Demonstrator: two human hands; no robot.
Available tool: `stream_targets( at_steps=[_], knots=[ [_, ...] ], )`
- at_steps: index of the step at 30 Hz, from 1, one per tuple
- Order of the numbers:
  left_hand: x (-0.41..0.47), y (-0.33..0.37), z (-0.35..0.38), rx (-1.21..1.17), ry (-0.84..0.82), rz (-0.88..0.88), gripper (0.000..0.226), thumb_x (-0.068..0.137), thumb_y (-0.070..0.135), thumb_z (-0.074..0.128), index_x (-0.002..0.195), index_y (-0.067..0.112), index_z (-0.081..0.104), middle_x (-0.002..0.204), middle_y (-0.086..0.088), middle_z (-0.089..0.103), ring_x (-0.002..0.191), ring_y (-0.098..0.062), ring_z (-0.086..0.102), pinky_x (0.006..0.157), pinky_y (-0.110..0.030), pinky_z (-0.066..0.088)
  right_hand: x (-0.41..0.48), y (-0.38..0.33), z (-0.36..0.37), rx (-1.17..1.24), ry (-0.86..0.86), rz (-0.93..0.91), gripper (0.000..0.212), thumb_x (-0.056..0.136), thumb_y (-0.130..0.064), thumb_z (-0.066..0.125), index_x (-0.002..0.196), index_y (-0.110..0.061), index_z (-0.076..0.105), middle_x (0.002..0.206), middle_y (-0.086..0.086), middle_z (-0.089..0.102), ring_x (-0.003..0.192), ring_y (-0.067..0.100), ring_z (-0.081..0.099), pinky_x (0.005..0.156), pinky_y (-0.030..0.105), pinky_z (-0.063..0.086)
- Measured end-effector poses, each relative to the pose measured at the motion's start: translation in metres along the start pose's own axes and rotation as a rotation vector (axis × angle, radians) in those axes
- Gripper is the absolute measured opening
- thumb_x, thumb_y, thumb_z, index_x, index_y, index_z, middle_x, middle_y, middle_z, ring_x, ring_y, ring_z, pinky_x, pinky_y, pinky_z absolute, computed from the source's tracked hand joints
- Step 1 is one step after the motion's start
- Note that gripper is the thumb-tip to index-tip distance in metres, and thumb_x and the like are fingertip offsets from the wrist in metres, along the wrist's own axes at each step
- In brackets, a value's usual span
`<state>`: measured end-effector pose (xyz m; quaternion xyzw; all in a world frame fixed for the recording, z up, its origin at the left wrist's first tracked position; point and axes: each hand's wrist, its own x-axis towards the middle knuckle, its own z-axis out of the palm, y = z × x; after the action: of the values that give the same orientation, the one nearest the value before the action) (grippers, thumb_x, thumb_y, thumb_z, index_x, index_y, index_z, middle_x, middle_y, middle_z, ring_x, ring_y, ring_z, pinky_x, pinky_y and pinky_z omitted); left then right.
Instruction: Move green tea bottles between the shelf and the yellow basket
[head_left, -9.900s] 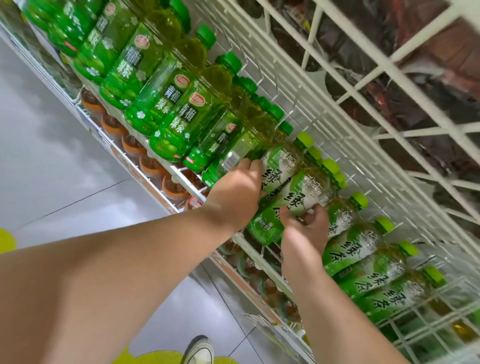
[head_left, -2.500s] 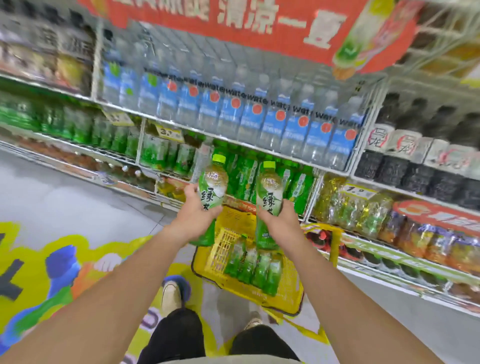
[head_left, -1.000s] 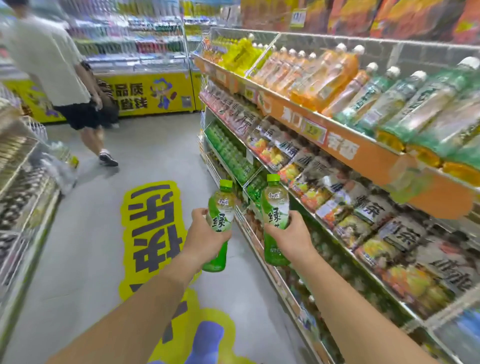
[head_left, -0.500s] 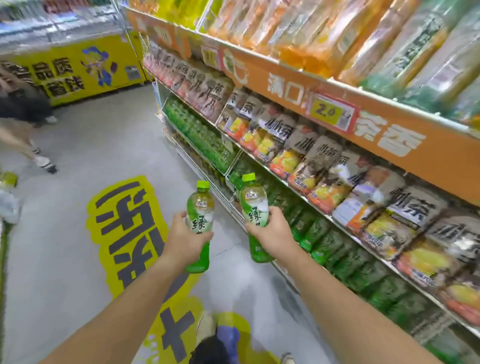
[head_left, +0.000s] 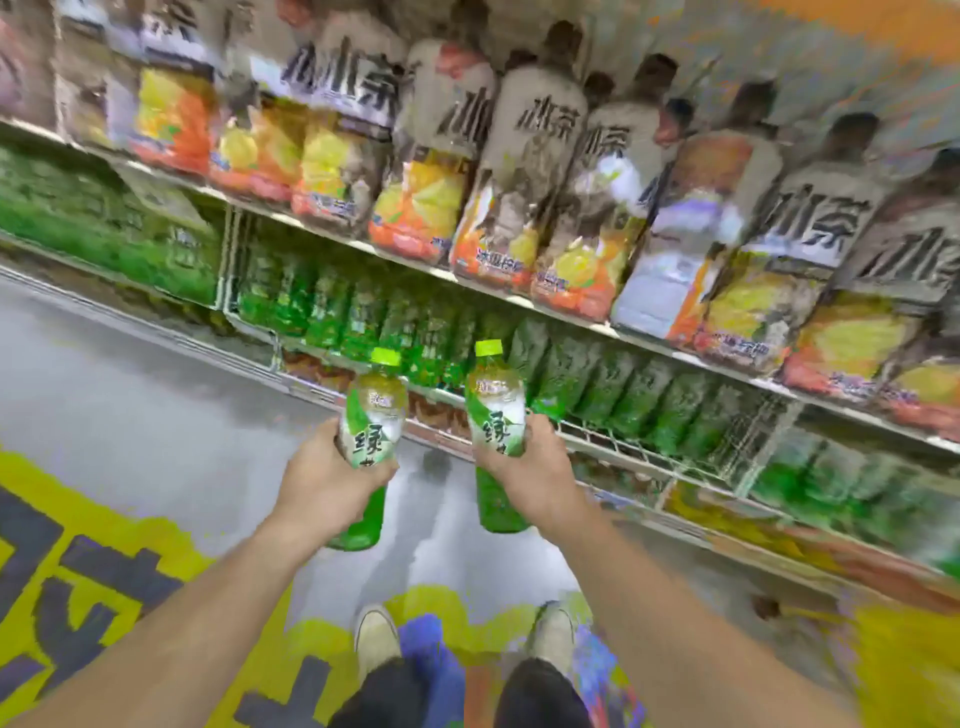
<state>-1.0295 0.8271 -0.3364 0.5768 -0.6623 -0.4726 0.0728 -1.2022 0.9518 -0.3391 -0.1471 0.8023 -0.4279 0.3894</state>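
Two green tea bottles, the left bottle (head_left: 371, 415) and the right bottle (head_left: 493, 410), are held upright side by side, lime caps up. They sit just in front of a low shelf (head_left: 613, 447) stocked with a row of green bottles (head_left: 597, 384). Half a second ago the view ran down the aisle; now it faces the shelf squarely, so the person is probably lining up to restock. The yellow basket is out of view. The left hand (head_left: 332, 480) and right hand (head_left: 530, 470) each have a closed grip round a bottle's middle. Both forearms reach forward above shoes (head_left: 376, 639) on a yellow floor graphic (head_left: 31, 470).
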Motion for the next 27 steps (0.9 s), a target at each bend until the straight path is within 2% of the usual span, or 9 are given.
stream_targets(
  at_steps=[5, 10, 13, 16, 20, 22, 23, 25, 27],
  knots=[
    [0.05, -0.001, 0.075, 0.001, -0.131, 0.103, 0.028, 0.071, 0.015, 0.083, 0.091, 0.016, 0.064, 0.077, 0.002, 0.069, 0.065, -0.016, 0.063, 0.045, -0.017, 0.044, 0.046, 0.055, -0.021, 0.054, 0.073, 0.105, 0.043, 0.073, -0.034, 0.081, 0.107, -0.024, 0.055, 0.098, 0.0, 0.071, 0.089, 0.022, 0.07, 0.075, 0.036, 0.058],
    [0.088, 0.02, 0.161, 0.011, -0.233, 0.217, 0.025, 0.069, 0.024, 0.084, 0.087, 0.018, 0.067, 0.072, 0.004, 0.072, 0.058, -0.012, 0.063, 0.055, -0.029, 0.05, 0.088, 0.094, -0.06, 0.03, 0.177, 0.127, 0.035, 0.087, -0.027, 0.075, 0.109, -0.016, 0.051, 0.086, -0.002, 0.062, 0.074, 0.015, 0.063, 0.052, 0.021, 0.049],
    [0.104, 0.037, 0.207, -0.02, -0.26, 0.278, 0.02, 0.069, 0.02, 0.083, 0.084, 0.02, 0.069, 0.071, 0.007, 0.072, 0.058, -0.009, 0.063, 0.052, -0.021, 0.049, 0.113, 0.119, -0.086, 0.029, 0.209, 0.131, 0.03, 0.088, -0.034, 0.073, 0.101, -0.022, 0.049, 0.083, 0.001, 0.06, 0.07, 0.019, 0.061, 0.064, 0.036, 0.054],
    [0.12, 0.055, 0.249, 0.052, -0.244, 0.292, 0.022, 0.071, 0.029, 0.083, 0.077, 0.02, 0.065, 0.066, 0.009, 0.064, 0.053, -0.007, 0.058, 0.038, -0.009, 0.035, 0.133, 0.132, -0.115, -0.012, 0.25, 0.087, 0.025, 0.089, -0.029, 0.074, 0.087, -0.023, 0.05, 0.082, 0.002, 0.061, 0.07, 0.023, 0.06, 0.06, 0.023, 0.048],
    [0.127, 0.072, 0.299, 0.107, -0.177, 0.24, 0.045, 0.073, 0.045, 0.083, 0.066, 0.019, 0.048, 0.062, 0.007, 0.048, 0.053, -0.006, 0.042, 0.04, -0.016, 0.031, 0.166, 0.15, -0.149, 0.102, 0.319, 0.057, 0.037, 0.085, -0.025, 0.079, 0.111, -0.018, 0.053, 0.092, -0.011, 0.064, 0.078, 0.003, 0.06, 0.066, 0.021, 0.045],
    [0.132, 0.075, 0.329, 0.015, -0.226, 0.255, 0.044, 0.063, 0.042, 0.088, 0.071, 0.014, 0.055, 0.067, 0.003, 0.058, 0.06, -0.012, 0.055, 0.052, -0.017, 0.047, 0.18, 0.161, -0.162, 0.167, 0.349, 0.057, 0.053, 0.086, -0.029, 0.078, 0.129, -0.018, 0.049, 0.088, -0.014, 0.06, 0.083, 0.003, 0.061, 0.065, 0.019, 0.049],
    [0.135, 0.077, 0.342, -0.038, -0.213, 0.284, 0.047, 0.056, 0.041, 0.088, 0.081, 0.012, 0.061, 0.078, 0.0, 0.067, 0.072, -0.015, 0.065, 0.068, -0.024, 0.057, 0.189, 0.168, -0.168, 0.204, 0.35, 0.068, 0.062, 0.088, -0.031, 0.076, 0.138, -0.017, 0.044, 0.089, -0.013, 0.059, 0.091, 0.005, 0.062, 0.075, 0.021, 0.05],
    [0.142, 0.081, 0.365, -0.011, -0.163, 0.369, 0.053, 0.057, 0.049, 0.083, 0.091, 0.016, 0.06, 0.101, 0.002, 0.068, 0.094, -0.015, 0.067, 0.092, -0.037, 0.055, 0.205, 0.176, -0.175, 0.189, 0.363, 0.085, 0.076, 0.09, -0.041, 0.071, 0.15, -0.014, 0.033, 0.117, -0.002, 0.059, 0.126, 0.025, 0.054, 0.105, 0.036, 0.044],
    [0.146, 0.087, 0.381, 0.1, -0.126, 0.387, 0.053, 0.069, 0.053, 0.079, 0.103, 0.018, 0.058, 0.11, 0.003, 0.061, 0.103, -0.015, 0.061, 0.095, -0.035, 0.051, 0.225, 0.181, -0.179, 0.119, 0.381, 0.127, 0.085, 0.088, -0.051, 0.069, 0.154, -0.016, 0.028, 0.147, 0.005, 0.046, 0.137, 0.029, 0.043, 0.11, 0.045, 0.039]
  ],
)
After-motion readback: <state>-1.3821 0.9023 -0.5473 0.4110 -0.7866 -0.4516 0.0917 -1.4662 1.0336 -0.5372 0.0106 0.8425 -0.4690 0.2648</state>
